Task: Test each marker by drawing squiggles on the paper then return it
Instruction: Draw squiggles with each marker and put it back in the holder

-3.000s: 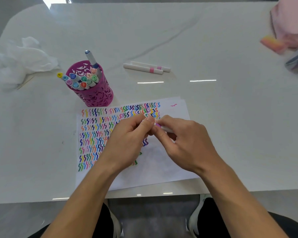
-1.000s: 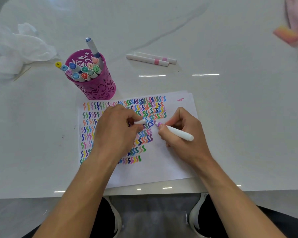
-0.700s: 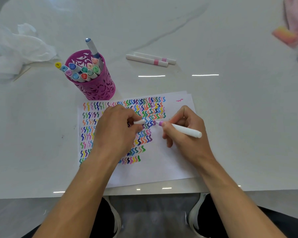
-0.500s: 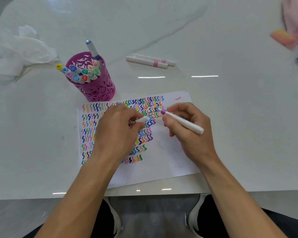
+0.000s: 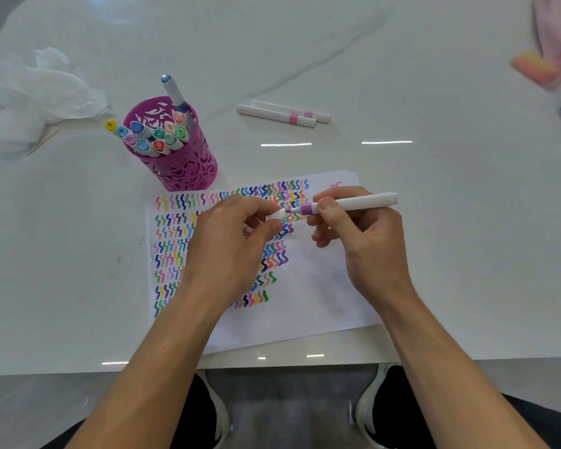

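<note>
A white paper (image 5: 314,296) covered with rows of coloured squiggles lies at the table's near edge. My right hand (image 5: 363,241) grips a white marker (image 5: 353,203) with a purple band, held level above the paper, tip pointing left. My left hand (image 5: 230,241) pinches the white cap (image 5: 276,215), its open end right at the marker's tip. A magenta cut-out cup (image 5: 178,157) holding several markers stands behind the paper's left corner.
Two white markers with pink bands (image 5: 282,113) lie on the table behind the paper. Crumpled white tissue (image 5: 36,92) sits at the far left. A pink object (image 5: 557,43) and an orange-pink block (image 5: 535,69) lie at the far right.
The right hand lifted the marker off the paper and turned it level. Its tip now meets the cap held in the left hand.
</note>
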### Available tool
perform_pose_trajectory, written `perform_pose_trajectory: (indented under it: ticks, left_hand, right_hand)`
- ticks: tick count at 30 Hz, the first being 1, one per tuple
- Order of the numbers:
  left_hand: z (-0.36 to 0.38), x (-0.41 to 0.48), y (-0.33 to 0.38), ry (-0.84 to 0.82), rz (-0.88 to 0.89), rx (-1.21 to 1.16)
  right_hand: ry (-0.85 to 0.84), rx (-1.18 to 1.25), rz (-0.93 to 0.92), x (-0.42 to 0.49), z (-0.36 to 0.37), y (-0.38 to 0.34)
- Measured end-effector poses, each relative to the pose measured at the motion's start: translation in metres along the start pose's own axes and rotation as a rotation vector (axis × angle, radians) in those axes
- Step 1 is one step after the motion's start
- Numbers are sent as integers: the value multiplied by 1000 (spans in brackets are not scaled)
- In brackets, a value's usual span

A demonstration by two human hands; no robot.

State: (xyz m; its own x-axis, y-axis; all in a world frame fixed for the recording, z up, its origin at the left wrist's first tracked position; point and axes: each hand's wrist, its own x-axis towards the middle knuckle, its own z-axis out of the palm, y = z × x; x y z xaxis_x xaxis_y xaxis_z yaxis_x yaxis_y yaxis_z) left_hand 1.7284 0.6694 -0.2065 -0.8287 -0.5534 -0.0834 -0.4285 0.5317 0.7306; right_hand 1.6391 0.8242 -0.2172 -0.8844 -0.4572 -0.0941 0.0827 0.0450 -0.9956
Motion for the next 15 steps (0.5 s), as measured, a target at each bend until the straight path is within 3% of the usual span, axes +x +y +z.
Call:
perform_pose_trajectory:
  ticks: [6, 15]
  left_hand:
    - [0, -1, 2, -66, -25, -122]
    - [0, -1, 2, -9, 12, -209]
  right_hand:
    - [-27, -29, 12, -2, 2, 3]
    - [-50, 139, 60, 1, 4, 2]
